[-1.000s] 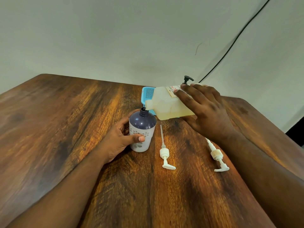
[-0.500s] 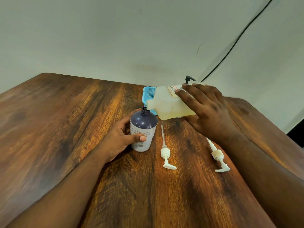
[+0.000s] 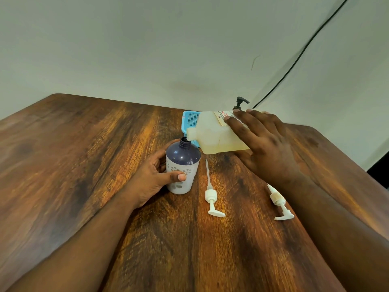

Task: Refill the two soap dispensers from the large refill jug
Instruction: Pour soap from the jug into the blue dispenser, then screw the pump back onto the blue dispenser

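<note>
On the wooden table (image 3: 88,165), near its middle, stands a soap dispenser (image 3: 182,167) with a dark purple shoulder and a white flowered body, upright, its pump off and its narrow neck bare. The left hand (image 3: 153,178) wraps round it from the left: the thumb lies across the front of the white body and the fingers curl behind, so this grip is closed on the bottle.

The large refill jug (image 3: 216,133), pale and translucent with yellowish liquid inside, is tipped on its side above the table, its short spout pointing left and sitting right at the dispenser's neck. Whether liquid is running cannot be made out. The right hand (image 3: 267,144) holds the jug at its far end, fingers spread over the top and across the label, thumb underneath; the grip is clamped on the jug.

Two white pump heads lie flat on the table. One pump (image 3: 211,194) rests just to the right of the dispenser, its tube pointing away from the person. The other pump (image 3: 280,204) lies further right, partly under the right forearm.

Behind the jug a blue perforated basket (image 3: 190,121) sits on the table, mostly hidden. A black pump top (image 3: 241,102) rises behind the right hand; its bottle is hidden. A black cable (image 3: 305,49) runs up the wall.
</note>
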